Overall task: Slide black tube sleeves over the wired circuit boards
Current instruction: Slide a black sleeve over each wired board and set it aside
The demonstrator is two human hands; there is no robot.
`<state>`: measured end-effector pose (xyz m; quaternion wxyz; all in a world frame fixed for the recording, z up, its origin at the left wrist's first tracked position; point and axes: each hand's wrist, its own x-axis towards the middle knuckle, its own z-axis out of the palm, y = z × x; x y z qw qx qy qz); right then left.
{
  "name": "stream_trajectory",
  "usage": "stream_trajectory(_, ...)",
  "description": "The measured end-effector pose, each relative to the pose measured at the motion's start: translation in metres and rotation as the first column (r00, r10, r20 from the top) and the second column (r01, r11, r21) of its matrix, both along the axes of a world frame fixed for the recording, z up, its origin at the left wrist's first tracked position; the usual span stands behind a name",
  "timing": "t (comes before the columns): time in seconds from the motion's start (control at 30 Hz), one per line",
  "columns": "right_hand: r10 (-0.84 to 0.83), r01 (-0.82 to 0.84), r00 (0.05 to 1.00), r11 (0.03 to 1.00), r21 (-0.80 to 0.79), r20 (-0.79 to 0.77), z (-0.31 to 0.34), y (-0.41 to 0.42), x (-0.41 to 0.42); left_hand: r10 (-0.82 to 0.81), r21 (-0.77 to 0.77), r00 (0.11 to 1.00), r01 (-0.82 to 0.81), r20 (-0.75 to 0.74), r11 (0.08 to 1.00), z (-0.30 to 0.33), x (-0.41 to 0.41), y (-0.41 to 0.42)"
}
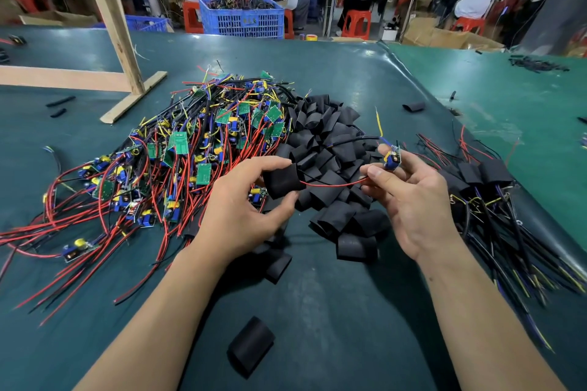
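**Mia:** What could go wrong?

**Dad:** The left hand (241,203) pinches a black sleeve (281,181). The right hand (413,197) pinches a little circuit board (392,159), up above the surface (333,311). A red wire (333,183) runs between them, seemingly into the sleeve. If the floppy sleeve squashes flat, the board's corners could snag.

**Mia:** Which way does it point?

**Dad:** The sleeve's open end faces right, toward the board. Its long way lies left to right. The board looks tilted, so it may need turning first.
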<state>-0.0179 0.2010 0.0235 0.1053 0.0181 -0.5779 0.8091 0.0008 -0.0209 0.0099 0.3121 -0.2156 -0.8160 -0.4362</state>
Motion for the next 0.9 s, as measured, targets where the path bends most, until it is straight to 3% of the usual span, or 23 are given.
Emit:
stream_trajectory(0.4, 0.114, -0.100, 0.987, 0.987, 0.126, -0.116, 0.000, -0.019, 0.010, -0.048, -0.224, 0.999, 0.047, 0.000, 0.974, 0.000, 0.001, 0.006)
stream_trajectory(0.57, 0.197, -0.164, 0.975, 0.950, 0.265, -0.101, -0.007, -0.032, 0.015, -0.048, -0.314, 0.998, 0.032, -0.043, 0.949, -0.004, -0.001, 0.009)
stream_trajectory(0.67, 0.260, -0.248, 0.965, 0.946, 0.209, -0.030, -0.005, -0.030, 0.016, -0.035, -0.346, 0.997, 0.009, -0.069, 0.938, -0.005, -0.002, 0.008)
stream_trajectory(0.73, 0.239, -0.239, 0.971, 0.955, 0.174, 0.025, -0.002, -0.031, 0.016, -0.024, -0.343, 0.997, -0.001, -0.071, 0.940, -0.003, -0.002, 0.008)
stream_trajectory(0.9, 0.066, -0.068, 0.998, 0.953, 0.294, 0.017, -0.002, -0.025, 0.013, 0.058, -0.388, 0.993, -0.095, -0.105, 0.917, -0.001, -0.001, 0.009)
